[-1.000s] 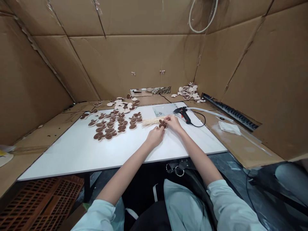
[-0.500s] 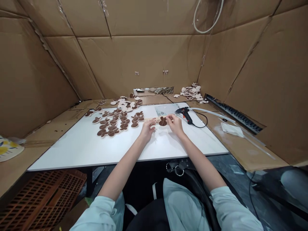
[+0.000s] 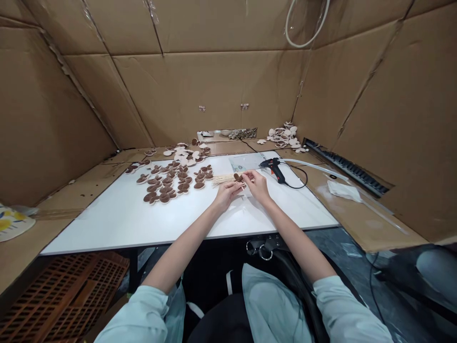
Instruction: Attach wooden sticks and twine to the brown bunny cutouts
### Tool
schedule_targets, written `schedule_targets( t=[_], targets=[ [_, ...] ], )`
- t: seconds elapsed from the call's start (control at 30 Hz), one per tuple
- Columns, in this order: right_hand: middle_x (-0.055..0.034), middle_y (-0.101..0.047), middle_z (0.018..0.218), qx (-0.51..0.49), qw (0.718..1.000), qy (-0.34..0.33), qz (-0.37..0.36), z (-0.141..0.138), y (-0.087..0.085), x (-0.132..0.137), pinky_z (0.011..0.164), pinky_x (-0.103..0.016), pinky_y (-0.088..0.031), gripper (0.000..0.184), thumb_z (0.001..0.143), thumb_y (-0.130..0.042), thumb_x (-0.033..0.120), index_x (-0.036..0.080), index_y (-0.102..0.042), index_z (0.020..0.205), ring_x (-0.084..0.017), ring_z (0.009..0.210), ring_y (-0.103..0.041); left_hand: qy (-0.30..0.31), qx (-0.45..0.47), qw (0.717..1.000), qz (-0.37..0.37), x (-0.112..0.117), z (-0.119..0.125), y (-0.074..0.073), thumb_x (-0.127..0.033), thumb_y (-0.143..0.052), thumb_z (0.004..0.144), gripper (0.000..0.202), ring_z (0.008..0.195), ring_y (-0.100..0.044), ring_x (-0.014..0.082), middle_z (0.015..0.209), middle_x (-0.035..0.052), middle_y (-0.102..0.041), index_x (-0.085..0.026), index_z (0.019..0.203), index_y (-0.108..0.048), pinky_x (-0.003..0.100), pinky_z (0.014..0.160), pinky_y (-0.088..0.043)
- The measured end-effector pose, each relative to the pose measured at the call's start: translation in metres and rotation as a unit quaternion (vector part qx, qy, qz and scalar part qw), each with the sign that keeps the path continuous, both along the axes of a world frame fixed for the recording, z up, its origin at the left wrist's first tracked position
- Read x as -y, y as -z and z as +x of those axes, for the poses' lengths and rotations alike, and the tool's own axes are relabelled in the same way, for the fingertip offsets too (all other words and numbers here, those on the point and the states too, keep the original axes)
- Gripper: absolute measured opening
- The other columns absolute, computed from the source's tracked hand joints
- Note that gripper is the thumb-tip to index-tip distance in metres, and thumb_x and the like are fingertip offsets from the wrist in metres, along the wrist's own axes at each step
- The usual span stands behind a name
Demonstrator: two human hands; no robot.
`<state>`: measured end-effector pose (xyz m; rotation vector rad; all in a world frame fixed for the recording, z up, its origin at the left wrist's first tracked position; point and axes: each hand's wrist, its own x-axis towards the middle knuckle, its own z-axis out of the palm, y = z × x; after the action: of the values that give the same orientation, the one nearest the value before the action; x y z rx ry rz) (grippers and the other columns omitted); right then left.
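Observation:
A small brown petal-shaped piece with a pale edge (image 3: 238,177) is held up between both hands above the white board. My left hand (image 3: 227,194) pinches it from the lower left. From the right, my right hand (image 3: 257,185) has its fingertips closed on the same piece. The fingers cover most of it, and a thin pale strip shows at its lower side. Just behind my left hand lies a bundle of thin pale sticks (image 3: 222,179). Many similar brown pieces (image 3: 167,182) lie spread on the board to the left.
A black glue gun (image 3: 273,167) with a cord rests right of my hands. Behind it lies a printed sheet (image 3: 243,162). Pale pieces (image 3: 285,136) are heaped at the back right. Cardboard walls (image 3: 228,81) enclose the white board (image 3: 117,224). An orange crate (image 3: 71,295) stands lower left.
The brown piece has been lifted and tilted, so less of its face shows. My left hand has moved right and closed on it, uncovering the sticks.

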<state>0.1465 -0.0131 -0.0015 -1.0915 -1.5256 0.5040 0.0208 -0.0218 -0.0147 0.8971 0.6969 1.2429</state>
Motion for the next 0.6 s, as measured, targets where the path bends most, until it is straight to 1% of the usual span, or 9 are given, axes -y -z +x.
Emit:
schedule_targets(
  t=[0.1, 0.2, 0.3, 0.43, 0.53, 0.6],
  targets=[
    [-0.0021, -0.059, 0.067, -0.001, 1.000, 0.003, 0.005, 0.002, -0.001, 0.000, 0.058, -0.025, -0.040, 0.023, 0.074, -0.047, 0.040, 0.018, -0.053, 0.069, -0.014, 0.061, -0.051, -0.011, 0.007, 1.000, 0.003, 0.000, 0.000, -0.001, -0.022, -0.076, 0.051, 0.017, 0.073, -0.059, 0.0126, 0.071, 0.0032, -0.066, -0.013, 0.062, -0.067, 0.030, 0.085, -0.044],
    [-0.0002, -0.055, 0.058, 0.021, 0.999, -0.041, -0.010, 0.003, -0.001, 0.000, 0.056, -0.025, -0.038, 0.026, 0.072, -0.049, 0.041, 0.018, -0.051, 0.059, -0.012, 0.055, -0.047, -0.023, 0.011, 1.000, 0.005, 0.000, -0.001, -0.001, -0.022, -0.076, 0.051, 0.018, 0.078, -0.060, 0.0144, 0.072, 0.0033, -0.066, -0.013, 0.063, -0.067, 0.031, 0.086, -0.044],
    [0.0005, -0.054, 0.059, 0.028, 0.997, -0.075, -0.022, 0.003, 0.001, 0.000, 0.056, -0.025, -0.037, 0.025, 0.069, -0.052, 0.040, 0.018, -0.053, 0.059, -0.012, 0.055, -0.047, -0.030, 0.010, 0.999, 0.003, 0.000, -0.001, -0.002, -0.022, -0.076, 0.051, 0.019, 0.084, -0.060, 0.0167, 0.072, 0.0043, -0.066, -0.012, 0.062, -0.066, 0.031, 0.087, -0.044],
    [0.0009, -0.055, 0.058, -0.016, 0.997, -0.073, -0.036, 0.004, 0.001, -0.004, 0.057, -0.025, -0.038, 0.026, 0.068, -0.053, 0.043, 0.018, -0.054, 0.060, -0.012, 0.056, -0.048, -0.037, 0.018, 0.999, 0.002, 0.001, 0.000, -0.003, -0.024, -0.074, 0.053, 0.020, 0.084, -0.060, 0.0177, 0.073, 0.0051, -0.064, -0.011, 0.064, -0.064, 0.033, 0.086, -0.045],
    [0.0023, -0.050, 0.052, -0.075, 0.993, -0.070, -0.060, 0.007, 0.001, -0.008, 0.050, -0.024, -0.036, 0.033, 0.065, -0.054, 0.051, 0.018, -0.051, 0.058, -0.011, 0.050, -0.044, -0.049, 0.018, 0.999, -0.001, 0.002, 0.001, -0.005, -0.024, -0.071, 0.056, 0.017, 0.079, -0.061, 0.0173, 0.066, 0.0032, -0.060, -0.012, 0.059, -0.060, 0.035, 0.084, -0.046],
    [0.0037, -0.045, 0.048, -0.108, 0.988, -0.070, -0.081, 0.010, 0.001, -0.011, 0.044, -0.024, -0.032, 0.036, 0.064, -0.053, 0.055, 0.019, -0.050, 0.059, -0.010, 0.044, -0.038, -0.057, 0.014, 0.998, 0.000, 0.003, 0.001, -0.005, -0.021, -0.067, 0.058, 0.016, 0.074, -0.060, 0.0157, 0.057, -0.0001, -0.052, -0.013, 0.053, -0.054, 0.036, 0.084, -0.046]
  ],
)
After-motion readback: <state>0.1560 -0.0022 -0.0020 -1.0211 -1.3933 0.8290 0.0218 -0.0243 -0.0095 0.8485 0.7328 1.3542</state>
